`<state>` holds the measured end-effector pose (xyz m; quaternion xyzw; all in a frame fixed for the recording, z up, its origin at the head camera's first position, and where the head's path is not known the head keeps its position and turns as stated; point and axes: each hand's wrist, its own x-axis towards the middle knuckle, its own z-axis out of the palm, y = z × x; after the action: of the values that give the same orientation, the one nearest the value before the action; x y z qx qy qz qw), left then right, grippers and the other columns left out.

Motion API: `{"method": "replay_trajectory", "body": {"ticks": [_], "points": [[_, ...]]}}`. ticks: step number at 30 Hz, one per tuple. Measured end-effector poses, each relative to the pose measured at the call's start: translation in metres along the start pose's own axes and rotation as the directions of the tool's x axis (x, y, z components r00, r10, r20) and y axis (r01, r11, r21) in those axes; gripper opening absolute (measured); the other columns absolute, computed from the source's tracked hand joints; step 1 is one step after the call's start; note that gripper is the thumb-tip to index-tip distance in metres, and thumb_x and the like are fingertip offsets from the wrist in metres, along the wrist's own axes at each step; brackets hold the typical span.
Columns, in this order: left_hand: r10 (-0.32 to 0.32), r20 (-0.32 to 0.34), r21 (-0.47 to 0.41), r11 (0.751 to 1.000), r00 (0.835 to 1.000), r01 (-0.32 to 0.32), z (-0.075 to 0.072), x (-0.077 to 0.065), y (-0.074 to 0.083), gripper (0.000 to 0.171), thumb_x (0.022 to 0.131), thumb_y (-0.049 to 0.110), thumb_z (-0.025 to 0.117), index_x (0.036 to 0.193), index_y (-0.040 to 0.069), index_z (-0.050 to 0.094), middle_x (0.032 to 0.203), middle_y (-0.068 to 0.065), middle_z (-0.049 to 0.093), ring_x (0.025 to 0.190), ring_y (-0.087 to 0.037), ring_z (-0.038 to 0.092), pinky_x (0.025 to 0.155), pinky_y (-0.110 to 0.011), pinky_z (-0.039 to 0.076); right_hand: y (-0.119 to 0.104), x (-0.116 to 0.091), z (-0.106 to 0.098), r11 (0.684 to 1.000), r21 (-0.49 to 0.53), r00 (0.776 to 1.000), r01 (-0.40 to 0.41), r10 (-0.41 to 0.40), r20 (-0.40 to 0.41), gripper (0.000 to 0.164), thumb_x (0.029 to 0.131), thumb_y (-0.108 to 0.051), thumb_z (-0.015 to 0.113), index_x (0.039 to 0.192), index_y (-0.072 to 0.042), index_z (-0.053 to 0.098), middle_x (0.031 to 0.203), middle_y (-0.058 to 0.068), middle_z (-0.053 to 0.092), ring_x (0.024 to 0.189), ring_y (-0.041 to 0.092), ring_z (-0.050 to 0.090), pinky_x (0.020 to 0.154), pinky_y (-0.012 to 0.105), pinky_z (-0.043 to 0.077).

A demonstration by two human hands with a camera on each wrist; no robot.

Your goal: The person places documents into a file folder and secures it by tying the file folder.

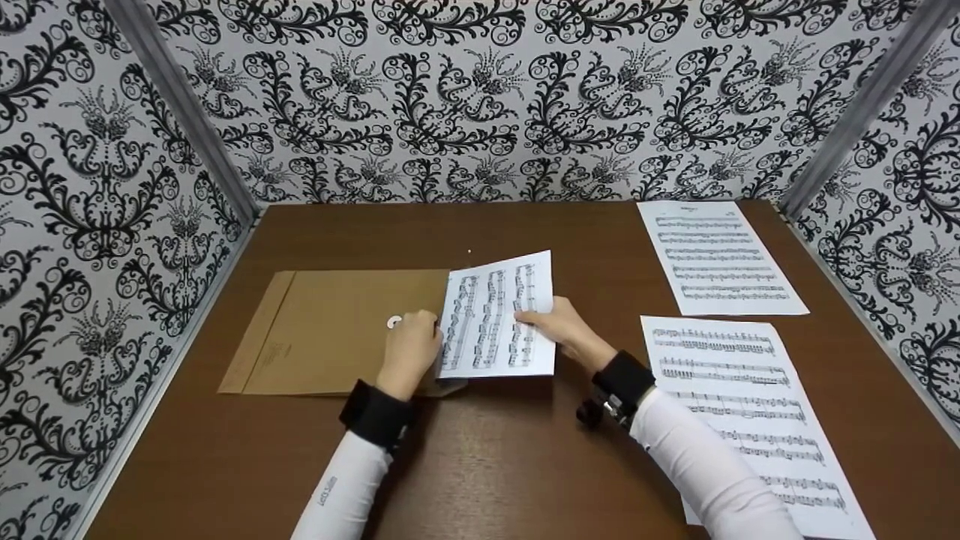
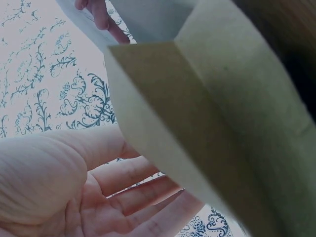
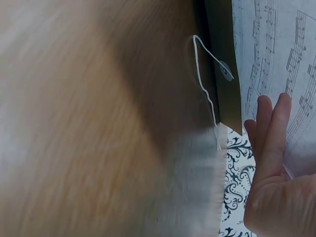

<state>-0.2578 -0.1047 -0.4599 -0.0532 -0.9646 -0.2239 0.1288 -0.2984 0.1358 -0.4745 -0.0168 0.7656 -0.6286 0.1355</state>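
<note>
A brown paper envelope lies sideways on the table, its mouth toward the right. My left hand grips the envelope's upper panel at the mouth, beside a white round button. In the left wrist view the paper edge gapes open over the fingers. My right hand pinches a sheet of music by its right side, thumb on top and fingers underneath. The sheet's left end meets the envelope's mouth. A white string hangs from a second button on the flap in the right wrist view.
One music sheet lies at the back right of the brown table. Another sheet lies in front of it, partly under the right forearm. Black-and-white patterned walls stand behind and at both sides.
</note>
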Motion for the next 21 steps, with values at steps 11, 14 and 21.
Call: {"method": "replay_trajectory", "body": {"ticks": [11, 14, 21], "points": [[-0.027, 0.042, 0.004, 1.000, 0.999, 0.027, -0.002, 0.001, -0.001, 0.016, 0.091, 0.003, 0.061, 0.077, -0.002, 0.069, 0.089, -0.024, 0.076, 0.078, -0.042, 0.072, 0.065, -0.053, 0.055, -0.001, 0.004, 0.002, 0.998, -0.052, 1.000, -0.029, 0.030, 0.008, 0.038, 0.095, -0.007, 0.065, 0.130, 0.006, 0.063, 0.118, 0.028, 0.073, 0.078, 0.018, 0.078, 0.068, 0.030, 0.064], [-0.043, 0.057, 0.000, 0.999, 0.997, 0.043, -0.002, 0.002, -0.001, 0.016, 0.091, 0.004, 0.062, 0.078, -0.002, 0.069, 0.092, -0.025, 0.076, 0.081, -0.044, 0.073, 0.068, -0.055, 0.056, -0.001, 0.005, 0.004, 0.999, -0.047, 1.000, -0.025, 0.025, 0.009, 0.039, 0.094, -0.006, 0.065, 0.130, 0.007, 0.063, 0.119, 0.030, 0.072, 0.080, 0.020, 0.079, 0.069, 0.031, 0.064], [-0.025, 0.042, 0.019, 1.000, 0.999, 0.024, -0.001, 0.002, -0.001, 0.014, 0.090, 0.005, 0.066, 0.077, -0.002, 0.068, 0.089, -0.024, 0.076, 0.079, -0.043, 0.072, 0.066, -0.053, 0.055, 0.001, 0.008, 0.014, 0.999, 0.038, 1.000, -0.024, 0.023, 0.013, 0.036, 0.095, -0.003, 0.064, 0.129, 0.008, 0.063, 0.118, 0.029, 0.073, 0.081, 0.022, 0.079, 0.072, 0.033, 0.065]]}}
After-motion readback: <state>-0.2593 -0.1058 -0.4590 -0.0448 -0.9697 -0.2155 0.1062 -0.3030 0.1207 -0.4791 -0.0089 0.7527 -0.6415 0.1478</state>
